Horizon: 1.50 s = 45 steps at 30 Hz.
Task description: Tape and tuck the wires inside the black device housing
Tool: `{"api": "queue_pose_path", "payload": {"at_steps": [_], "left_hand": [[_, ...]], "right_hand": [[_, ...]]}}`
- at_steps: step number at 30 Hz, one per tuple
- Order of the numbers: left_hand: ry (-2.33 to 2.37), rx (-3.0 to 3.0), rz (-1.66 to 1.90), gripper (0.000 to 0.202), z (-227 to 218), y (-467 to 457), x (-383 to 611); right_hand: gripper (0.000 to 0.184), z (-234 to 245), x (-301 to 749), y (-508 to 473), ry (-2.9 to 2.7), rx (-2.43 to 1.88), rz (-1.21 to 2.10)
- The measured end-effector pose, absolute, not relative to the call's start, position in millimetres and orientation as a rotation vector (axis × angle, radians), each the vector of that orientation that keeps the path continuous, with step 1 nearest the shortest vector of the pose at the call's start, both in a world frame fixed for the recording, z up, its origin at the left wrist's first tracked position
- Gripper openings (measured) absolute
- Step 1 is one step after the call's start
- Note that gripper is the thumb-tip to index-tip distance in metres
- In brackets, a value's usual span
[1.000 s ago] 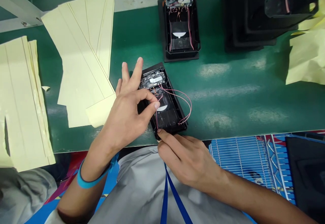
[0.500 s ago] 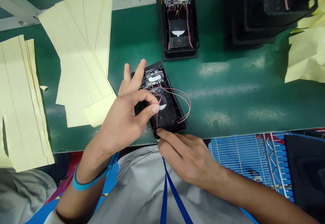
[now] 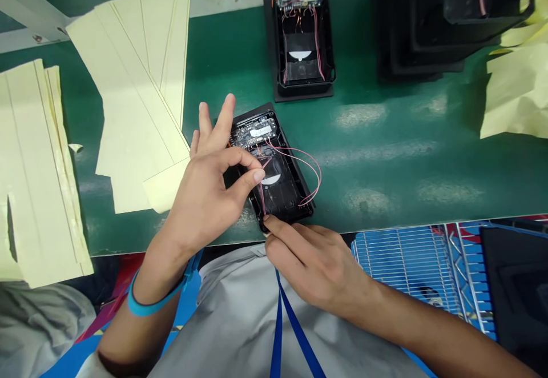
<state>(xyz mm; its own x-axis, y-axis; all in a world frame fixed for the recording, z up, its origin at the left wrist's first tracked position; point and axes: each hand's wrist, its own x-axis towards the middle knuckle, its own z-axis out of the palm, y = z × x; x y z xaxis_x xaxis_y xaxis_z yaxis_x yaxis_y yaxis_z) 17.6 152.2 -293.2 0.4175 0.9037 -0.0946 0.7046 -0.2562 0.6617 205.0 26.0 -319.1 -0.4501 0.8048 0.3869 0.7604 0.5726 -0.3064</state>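
Note:
An open black plastic housing (image 3: 286,194) lies tilted near the table's front edge. Across its far end runs a circuit board (image 3: 246,133) with a white label. My left hand (image 3: 209,198) pinches a thin pink wire (image 3: 262,197) between thumb and index finger above the housing's left side; its other fingers are raised. At the near left corner, the index finger of my right hand (image 3: 319,266) presses where that wire ends, with the hand closed around the housing's edge. The wire's tip is hidden beneath the finger. Another pair of pink wires (image 3: 319,177) loops out over the right wall.
A second open housing (image 3: 301,41) with wires inside stands farther back. Stacked black housings (image 3: 432,35) rise at the back right, beside crumpled yellow paper (image 3: 516,89). Yellowish paper sheets (image 3: 132,92) lie at left. A wire rack (image 3: 402,269) sits below the table edge.
My left hand has shifted slightly left with the pinched wire, uncovering more of the circuit board. My right hand stays at the housing's near corner.

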Motion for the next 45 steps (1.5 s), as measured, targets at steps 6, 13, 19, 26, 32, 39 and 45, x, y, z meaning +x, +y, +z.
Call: {"api": "queue_pose_path", "payload": {"at_steps": [6, 13, 19, 26, 32, 39, 45], "left_hand": [[1.392, 2.129, 0.450, 0.010, -297.1, 152.1, 16.4], [1.385, 2.155, 0.460, 0.013, -297.5, 151.4, 17.3], [1.414, 2.164, 0.457, 0.012, -297.8, 150.8, 19.3], [1.454, 2.182, 0.452, 0.015, -297.0, 150.8, 21.3], [1.449, 2.164, 0.414, 0.019, -296.0, 152.2, 21.8], [1.425, 2.173, 0.457, 0.015, -298.9, 153.1, 19.2], [1.382, 2.197, 0.464, 0.010, -301.0, 154.2, 15.3]], "right_hand": [[0.020, -316.0, 204.0, 26.4, -2.344, -1.263, 0.111], [0.020, -313.4, 204.3, 26.5, -2.358, -1.259, 0.122], [0.019, -312.7, 205.2, 26.7, -2.385, -1.252, 0.107], [0.016, -308.1, 201.7, 23.8, -2.393, -1.299, 0.056], [0.011, -302.8, 198.5, 23.0, -2.437, -1.314, -0.060], [0.011, -297.8, 199.3, 24.5, -2.513, -1.306, -0.101], [0.009, -290.6, 202.0, 27.8, -2.635, -1.247, -0.099]]}}
